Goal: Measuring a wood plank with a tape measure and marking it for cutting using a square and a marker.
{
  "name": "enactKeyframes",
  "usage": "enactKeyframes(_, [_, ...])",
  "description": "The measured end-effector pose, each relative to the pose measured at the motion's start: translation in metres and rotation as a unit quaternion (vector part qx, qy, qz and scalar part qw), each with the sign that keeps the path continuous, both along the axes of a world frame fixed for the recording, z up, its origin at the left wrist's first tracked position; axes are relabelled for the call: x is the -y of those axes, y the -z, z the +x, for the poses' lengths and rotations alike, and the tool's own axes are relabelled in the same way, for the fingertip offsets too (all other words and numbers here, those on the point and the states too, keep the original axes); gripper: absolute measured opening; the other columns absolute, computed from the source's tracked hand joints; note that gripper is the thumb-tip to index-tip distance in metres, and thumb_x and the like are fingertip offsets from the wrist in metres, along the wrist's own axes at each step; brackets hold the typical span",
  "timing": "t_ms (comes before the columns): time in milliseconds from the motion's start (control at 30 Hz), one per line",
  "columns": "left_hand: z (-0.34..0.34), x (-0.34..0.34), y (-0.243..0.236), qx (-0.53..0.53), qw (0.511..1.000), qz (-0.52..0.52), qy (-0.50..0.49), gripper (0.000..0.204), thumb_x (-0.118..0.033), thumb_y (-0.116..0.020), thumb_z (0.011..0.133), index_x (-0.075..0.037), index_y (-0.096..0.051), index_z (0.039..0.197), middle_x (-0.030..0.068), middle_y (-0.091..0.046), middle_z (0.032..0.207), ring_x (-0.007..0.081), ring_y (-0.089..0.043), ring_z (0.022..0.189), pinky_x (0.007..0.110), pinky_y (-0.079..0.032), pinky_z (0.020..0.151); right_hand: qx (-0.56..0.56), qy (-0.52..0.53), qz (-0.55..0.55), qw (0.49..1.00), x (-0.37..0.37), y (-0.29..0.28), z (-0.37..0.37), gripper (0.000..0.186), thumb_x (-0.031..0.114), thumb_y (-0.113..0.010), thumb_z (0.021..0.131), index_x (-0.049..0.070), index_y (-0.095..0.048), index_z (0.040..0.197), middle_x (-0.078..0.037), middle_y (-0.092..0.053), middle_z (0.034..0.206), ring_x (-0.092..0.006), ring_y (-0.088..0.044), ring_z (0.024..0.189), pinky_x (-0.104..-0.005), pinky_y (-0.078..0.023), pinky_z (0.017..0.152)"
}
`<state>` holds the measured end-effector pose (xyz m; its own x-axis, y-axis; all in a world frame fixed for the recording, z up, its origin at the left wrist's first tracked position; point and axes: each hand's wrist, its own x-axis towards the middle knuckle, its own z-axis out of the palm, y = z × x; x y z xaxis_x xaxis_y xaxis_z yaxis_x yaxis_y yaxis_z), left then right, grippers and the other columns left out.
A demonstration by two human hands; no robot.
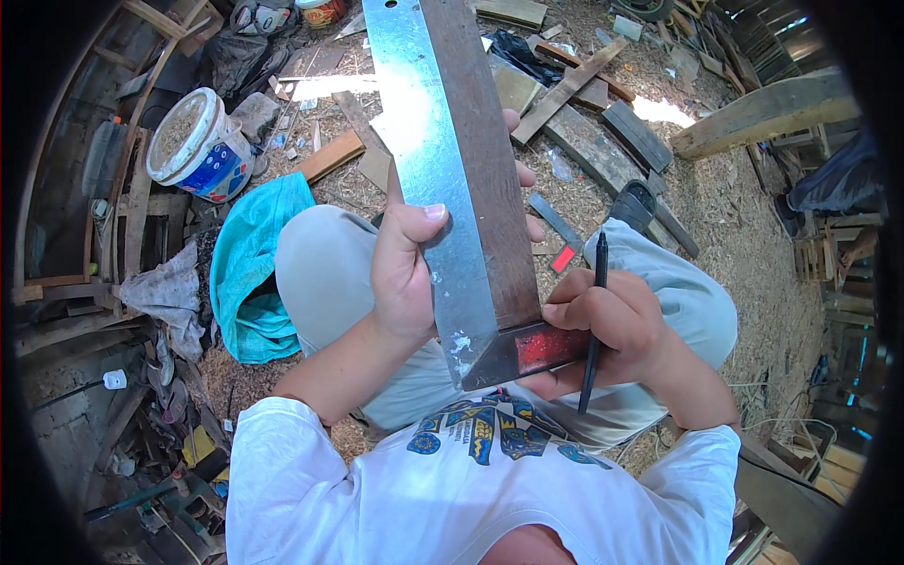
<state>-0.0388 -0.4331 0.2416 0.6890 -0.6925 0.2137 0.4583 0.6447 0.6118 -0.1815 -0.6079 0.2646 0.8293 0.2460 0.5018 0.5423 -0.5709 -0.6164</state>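
My left hand (405, 264) grips a long dark wooden board (499, 235), its thumb pressing on a steel square's blade (452, 254) lying along the board and its fingertips curled round the far edge. The square's dark stock with a red patch (539, 348) crosses the board's near end. My right hand (610, 320) is closed on a slim black pen or pencil (600, 259), held upright, and also pinches that end of the board and square.
Wood offcuts (574, 85) litter the shavings-covered floor around a smaller square (551, 226). A white bucket (198, 155), turquoise cloth (250, 273) and scrap piles are at left. A post (763, 118) and another person's dark-clothed leg (829, 179) are at right. My legs are bent beneath the board.
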Motion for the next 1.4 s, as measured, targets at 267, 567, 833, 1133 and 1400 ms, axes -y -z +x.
enactKeyframes(267, [0.001,0.0,-0.002,-0.004,1.0,0.01,-0.005,0.075,-0.019,-0.046,0.093,-0.004,-0.025,0.164,0.026,-0.041,0.162,0.0363,-0.063,0.125,0.052,-0.063,0.095,0.007,0.003,0.002,1.0,0.0001,0.0015,0.0008,0.051,0.033,-0.096,0.072,0.003,-0.064,0.099,-0.008,-0.066,0.089,-0.0243,-0.066,0.068,-0.0359,-0.052,0.056])
enactKeyframes(567, [0.0028,-0.0003,-0.0002,-0.01,1.0,0.029,0.004,0.075,-0.015,-0.045,0.09,-0.003,-0.026,0.162,0.0266,-0.043,0.159,0.0375,-0.062,0.125,0.052,-0.064,0.094,0.011,0.012,-0.004,1.0,-0.0001,0.003,-0.0001,0.052,0.033,-0.096,0.072,0.003,-0.064,0.099,-0.008,-0.066,0.089,-0.0241,-0.065,0.068,-0.0361,-0.051,0.056])
enactKeyframes(833, [0.0024,-0.001,-0.004,0.018,0.999,0.051,-0.01,0.074,-0.011,-0.041,0.09,-0.002,-0.024,0.161,0.0267,-0.044,0.158,0.0389,-0.067,0.117,0.051,-0.063,0.094,0.006,0.012,-0.001,1.0,0.0001,0.0065,-0.0007,0.052,0.036,-0.096,0.072,0.003,-0.064,0.098,-0.008,-0.065,0.088,-0.0238,-0.065,0.067,-0.036,-0.051,0.056])
enactKeyframes(1133, [0.0015,-0.0006,-0.0044,0.007,0.998,0.063,-0.019,0.072,-0.01,-0.04,0.09,-0.003,-0.025,0.16,0.0272,-0.045,0.158,0.039,-0.067,0.116,0.051,-0.063,0.094,0.004,0.015,-0.008,1.0,0.0003,0.0058,-0.0022,0.052,0.036,-0.096,0.072,0.003,-0.064,0.098,-0.009,-0.066,0.09,-0.0248,-0.066,0.069,-0.0364,-0.052,0.058])
enactKeyframes(1400, [0.0017,-0.0003,-0.005,0.014,0.998,0.063,-0.02,0.071,-0.01,-0.04,0.089,-0.003,-0.025,0.159,0.0274,-0.044,0.158,0.0386,-0.066,0.117,0.051,-0.063,0.094,0.01,0.015,-0.004,1.0,0.0001,0.0065,-0.001,0.052,0.035,-0.096,0.072,0.003,-0.064,0.098,-0.009,-0.065,0.091,-0.0255,-0.066,0.07,-0.037,-0.052,0.059])
